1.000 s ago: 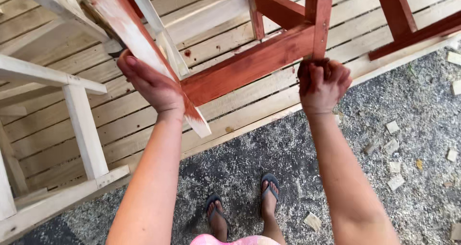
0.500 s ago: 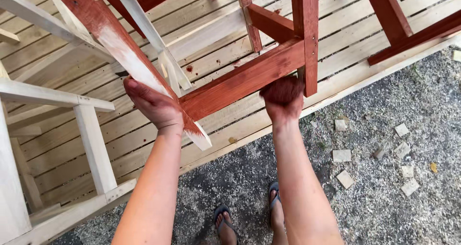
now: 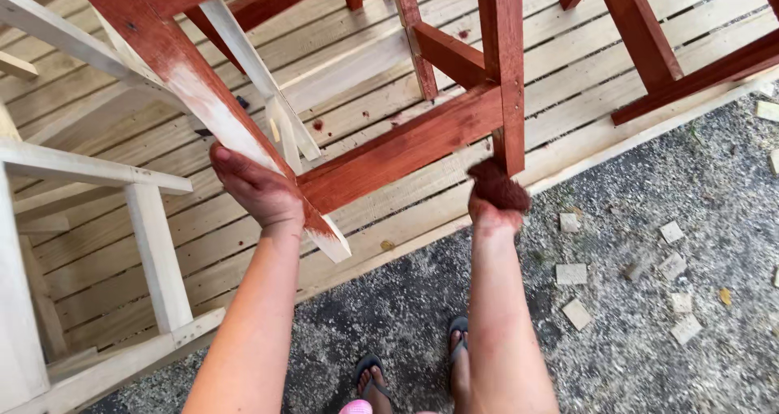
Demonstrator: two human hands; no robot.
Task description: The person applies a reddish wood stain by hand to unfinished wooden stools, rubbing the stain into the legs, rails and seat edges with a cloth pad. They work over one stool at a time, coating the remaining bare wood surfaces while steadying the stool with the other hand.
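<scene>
A wooden frame [image 3: 406,146] of square bars, stained red-brown, is tilted up in front of me. My left hand [image 3: 258,189] grips its left leg [image 3: 219,130], which is stained at the top and bare pale wood near the foot. My right hand [image 3: 492,201] is shut on a stain-soaked red-brown rag [image 3: 497,185] and presses it against the bottom end of the right leg [image 3: 507,73]. Both hands are smeared with stain.
Pale slatted wooden decking [image 3: 568,81] lies under the frame. Unstained wooden frames [image 3: 154,252] stand at the left. More stained legs [image 3: 641,41] are at the upper right. Gravel ground [image 3: 649,341] with small wood offcuts [image 3: 571,274] is at the right. My sandalled feet [image 3: 454,349] are below.
My right hand has moved left and slightly down with the rag, to the bottom end of the right leg. My left hand keeps its hold on the left leg.
</scene>
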